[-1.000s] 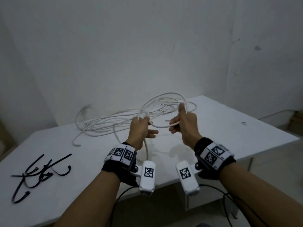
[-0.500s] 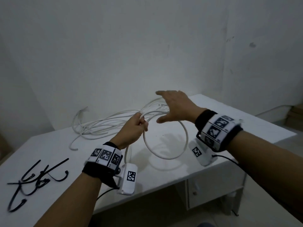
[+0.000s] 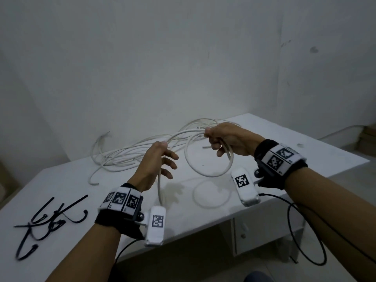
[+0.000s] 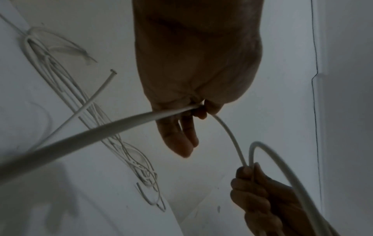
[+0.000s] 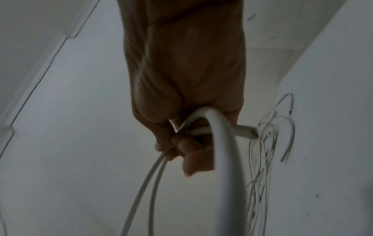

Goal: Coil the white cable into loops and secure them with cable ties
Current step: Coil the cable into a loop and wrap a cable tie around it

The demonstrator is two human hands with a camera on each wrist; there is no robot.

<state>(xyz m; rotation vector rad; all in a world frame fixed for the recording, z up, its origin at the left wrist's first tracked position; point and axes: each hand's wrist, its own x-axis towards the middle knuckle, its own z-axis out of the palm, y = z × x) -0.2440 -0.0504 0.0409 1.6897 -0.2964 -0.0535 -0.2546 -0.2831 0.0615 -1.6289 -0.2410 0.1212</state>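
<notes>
Our right hand point(image 3: 227, 139), open a moment ago, now holds the first loop of the white cable point(image 3: 209, 159) above the worktop point(image 3: 264, 135), while our left hand point(image 3: 156, 159) seems to pinch the next stretch for another loop.

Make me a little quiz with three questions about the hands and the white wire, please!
1. True or false: the right hand grips a loop of the white cable that hangs above the table.
2. What does the left hand do? A) rests flat on the table B) pinches the white cable between thumb and finger C) holds a cable tie
3. Fill in: the black cable ties lie on the table to the person's ____ side.

Key
1. True.
2. B; the other fingers stay loose.
3. Left, untouched.
</notes>
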